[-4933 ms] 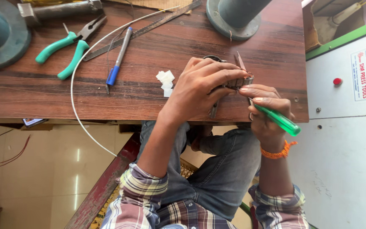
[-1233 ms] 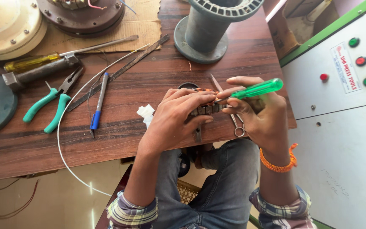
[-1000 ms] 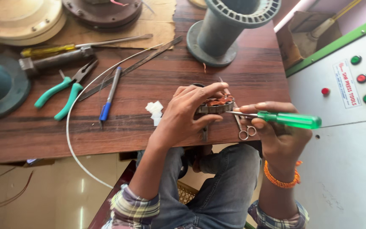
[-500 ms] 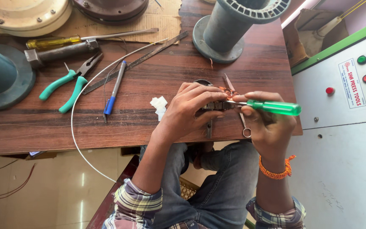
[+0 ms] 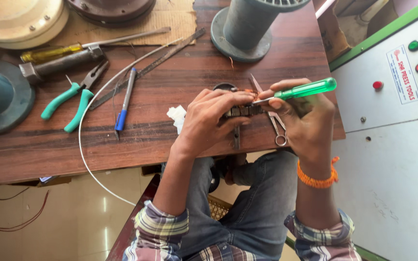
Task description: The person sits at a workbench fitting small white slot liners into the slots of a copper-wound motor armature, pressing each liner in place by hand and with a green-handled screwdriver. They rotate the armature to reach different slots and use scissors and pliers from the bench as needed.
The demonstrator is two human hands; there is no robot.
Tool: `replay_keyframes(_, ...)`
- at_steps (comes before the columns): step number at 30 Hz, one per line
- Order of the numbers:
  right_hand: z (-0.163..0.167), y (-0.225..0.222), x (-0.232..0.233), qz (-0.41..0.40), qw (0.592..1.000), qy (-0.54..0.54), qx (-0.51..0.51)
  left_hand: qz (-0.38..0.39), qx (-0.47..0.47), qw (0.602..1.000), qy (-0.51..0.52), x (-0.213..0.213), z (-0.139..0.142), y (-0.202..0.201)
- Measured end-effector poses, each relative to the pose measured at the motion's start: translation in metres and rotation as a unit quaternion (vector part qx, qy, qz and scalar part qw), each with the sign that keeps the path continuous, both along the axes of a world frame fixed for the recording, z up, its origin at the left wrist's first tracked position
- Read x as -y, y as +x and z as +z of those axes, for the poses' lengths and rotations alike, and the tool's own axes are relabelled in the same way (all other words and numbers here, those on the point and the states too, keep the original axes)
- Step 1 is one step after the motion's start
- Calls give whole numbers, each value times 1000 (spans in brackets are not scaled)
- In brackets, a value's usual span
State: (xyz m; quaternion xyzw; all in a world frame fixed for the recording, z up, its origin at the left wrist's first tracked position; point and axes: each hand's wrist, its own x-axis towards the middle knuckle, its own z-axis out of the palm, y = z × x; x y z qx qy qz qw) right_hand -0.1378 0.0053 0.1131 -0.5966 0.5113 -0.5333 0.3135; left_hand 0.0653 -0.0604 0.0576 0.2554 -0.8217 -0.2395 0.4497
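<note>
At the near edge of the dark wooden workbench (image 5: 170, 145), left hand (image 5: 209, 121) is curled down over a small metal part with copper-coloured windings (image 5: 242, 110), pinning it to the wood. Right hand (image 5: 303, 118) is closed round a green-handled screwdriver (image 5: 306, 89), tip at the windings. Small steel scissors (image 5: 274, 123) lie just beside. Judgement: keep the part pressed flat, lever gently, tip clear of the left fingertips.
</note>
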Motion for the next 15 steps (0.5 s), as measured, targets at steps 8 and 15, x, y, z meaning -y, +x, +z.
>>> replay_keyframes(8,-23,-17,-26,3,996,-77,50,-1,-8,1000,-28,0,-9,2)
replay_keyframes(15,-28,-15,-28,1,997,-81,0,-12,-31,999,-35,-1,-8,0)
